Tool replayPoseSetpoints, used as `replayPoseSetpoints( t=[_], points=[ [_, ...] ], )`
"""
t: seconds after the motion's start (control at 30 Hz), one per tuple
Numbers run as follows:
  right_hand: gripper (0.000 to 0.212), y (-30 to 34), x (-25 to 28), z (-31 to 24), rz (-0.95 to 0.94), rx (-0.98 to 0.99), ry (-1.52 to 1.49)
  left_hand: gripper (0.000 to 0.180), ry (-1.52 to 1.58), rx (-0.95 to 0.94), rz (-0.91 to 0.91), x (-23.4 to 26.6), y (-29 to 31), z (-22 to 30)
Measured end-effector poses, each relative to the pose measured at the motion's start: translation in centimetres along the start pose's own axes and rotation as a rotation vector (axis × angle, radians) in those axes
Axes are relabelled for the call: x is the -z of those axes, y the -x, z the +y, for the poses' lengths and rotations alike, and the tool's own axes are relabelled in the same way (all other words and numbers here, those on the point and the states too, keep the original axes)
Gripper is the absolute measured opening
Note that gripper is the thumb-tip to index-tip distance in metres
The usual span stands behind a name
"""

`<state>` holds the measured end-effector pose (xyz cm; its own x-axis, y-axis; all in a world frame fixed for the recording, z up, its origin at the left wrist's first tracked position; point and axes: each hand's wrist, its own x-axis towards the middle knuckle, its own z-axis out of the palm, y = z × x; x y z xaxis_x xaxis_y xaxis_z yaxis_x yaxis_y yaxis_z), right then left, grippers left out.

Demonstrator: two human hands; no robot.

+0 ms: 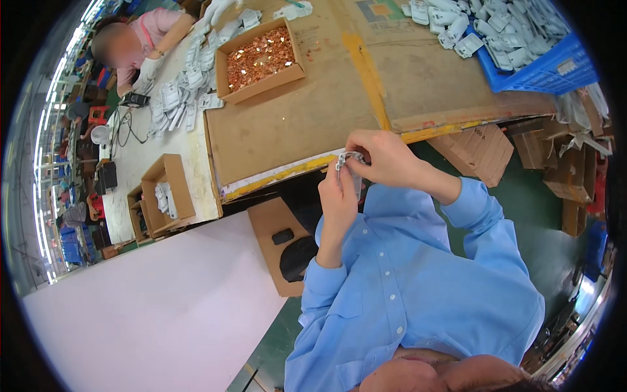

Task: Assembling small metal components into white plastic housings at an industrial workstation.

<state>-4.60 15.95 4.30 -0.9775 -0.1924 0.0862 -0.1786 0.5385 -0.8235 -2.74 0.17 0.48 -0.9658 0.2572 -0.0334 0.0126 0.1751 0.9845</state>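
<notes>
Just off the near edge of the cardboard-covered table [281, 140], my two hands meet around a small white plastic housing [351, 159]. My left hand [337, 199] is closed on its lower side, thumb and fingers along it. From the right, my right hand [385, 157] pinches its upper end, fingertips bent over it. Much of the housing is hidden by my fingers, and I cannot make out any tiny part between them. Beyond my hands stands an open cardboard box [261, 91] of small copper-coloured metal pieces.
A blue crate [555, 75] heaped with white plastic housings [503, 29] stands at the far right. More housings [176, 98] lie in a pile at the left, near a co-worker [147, 42] in pink. Smaller cardboard boxes [173, 186] sit at the left. A white board [157, 307] spans the lower left.
</notes>
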Motion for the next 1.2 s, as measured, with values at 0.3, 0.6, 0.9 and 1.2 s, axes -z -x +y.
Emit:
replayPoseSetpoints(
  t=[0.3, 0.6, 0.9, 1.2],
  points=[
    [0.016, 0.4, -0.3, 0.0, 0.018, -0.006, 0.000, 0.027, 0.001, -0.014, 0.032, -0.1, 0.2, -0.3],
    [0.020, 0.0, 0.3, 0.5, -0.083, -0.036, -0.155, 0.028, -0.032, -0.005, -0.039, 0.7, 0.2, -0.8],
    [0.019, -0.5, 0.2, 1.0, -0.161, -0.067, -0.163, 0.028, -0.031, 0.019, -0.048, 0.9, 0.4, -1.0],
    [0.017, -0.4, -1.2, 1.7, -0.112, 0.001, -0.043, 0.026, 0.027, 0.034, -0.038, 0.8, 0.4, -1.6]
  ],
)
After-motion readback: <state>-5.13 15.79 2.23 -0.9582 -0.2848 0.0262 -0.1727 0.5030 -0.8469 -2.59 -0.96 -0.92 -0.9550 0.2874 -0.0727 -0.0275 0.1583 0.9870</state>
